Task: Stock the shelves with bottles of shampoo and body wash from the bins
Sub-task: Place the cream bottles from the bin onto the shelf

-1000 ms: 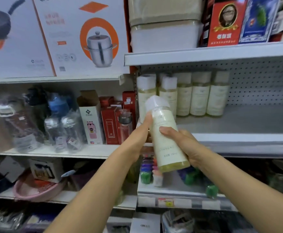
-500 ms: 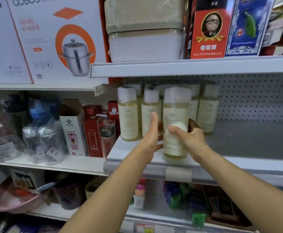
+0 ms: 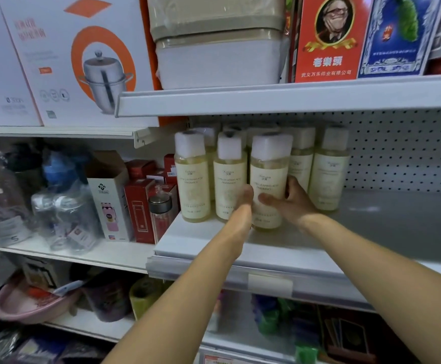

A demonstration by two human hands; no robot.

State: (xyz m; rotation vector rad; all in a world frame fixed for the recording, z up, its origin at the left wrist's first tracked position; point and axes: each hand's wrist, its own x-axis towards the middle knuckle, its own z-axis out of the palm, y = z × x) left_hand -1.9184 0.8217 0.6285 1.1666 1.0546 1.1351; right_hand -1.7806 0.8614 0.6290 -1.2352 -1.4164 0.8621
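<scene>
clasping the "amino acid fragrance" bottle (image 3: pixel 268 177), right grip (image 3: pixel 294 203) curled, left grip (image 3: pixel 241 207) flat.

Two slender forearms are shown bare from the view's lower edge to the wrists. The left hand (image 3: pixel 240 206) and the right hand (image 3: pixel 291 203) are likewise seen bare, fingers partly blurred.
</scene>
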